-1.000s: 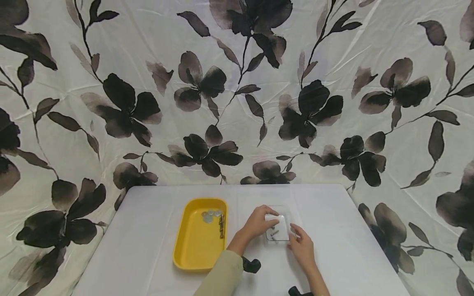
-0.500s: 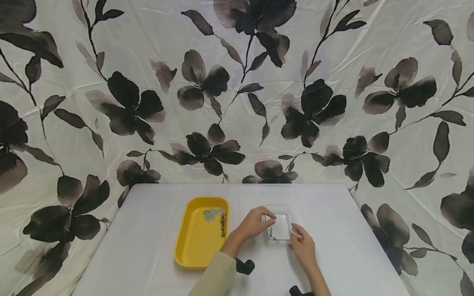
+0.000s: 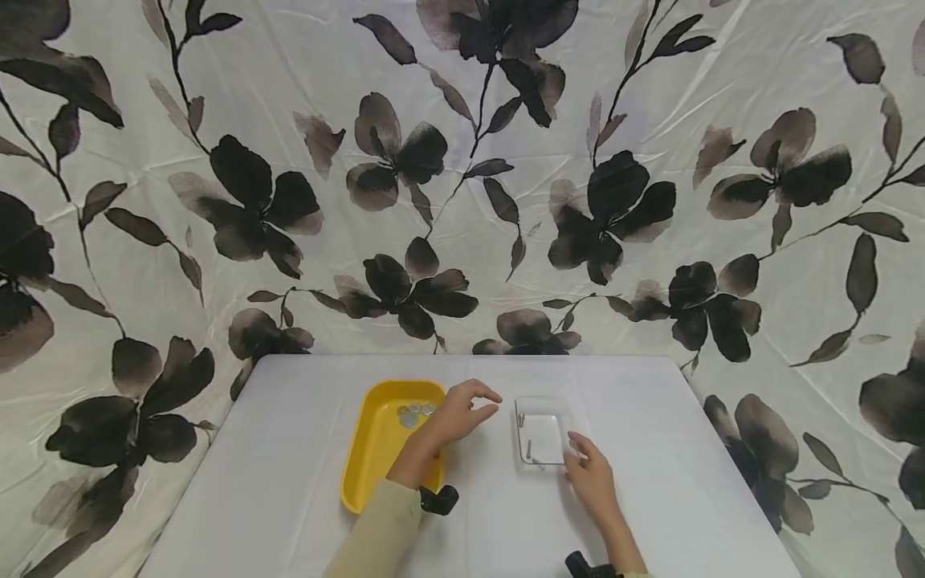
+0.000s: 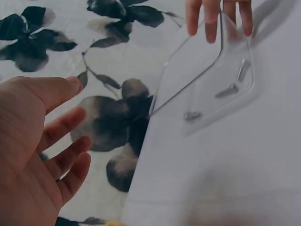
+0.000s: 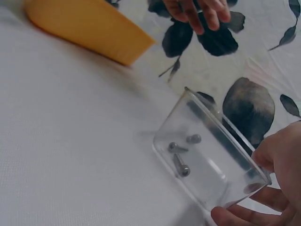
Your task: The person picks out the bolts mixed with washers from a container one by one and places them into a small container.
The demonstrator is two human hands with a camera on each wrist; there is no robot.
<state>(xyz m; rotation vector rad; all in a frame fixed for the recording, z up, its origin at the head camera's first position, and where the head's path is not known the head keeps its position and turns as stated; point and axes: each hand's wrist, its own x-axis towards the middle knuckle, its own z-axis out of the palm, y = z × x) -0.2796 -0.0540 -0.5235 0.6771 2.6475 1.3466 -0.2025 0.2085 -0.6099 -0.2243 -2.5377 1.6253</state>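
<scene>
Left hand (image 3: pixel 457 413) hovers near the yellow tray (image 3: pixel 370 457), grip loose, holding nothing. Right hand (image 3: pixel 592 475) has its grip around a corner of the clear box (image 3: pixel 547 437), small metal fasteners (image 5: pixel 182 165) inside, on the counter (image 3: pixel 665 457).

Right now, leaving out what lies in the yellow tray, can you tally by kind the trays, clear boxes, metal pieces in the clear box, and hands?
Yellow tray: 1
Clear box: 1
Metal pieces in the box: 3
Hands: 2, left hand and right hand
Total: 7
</scene>
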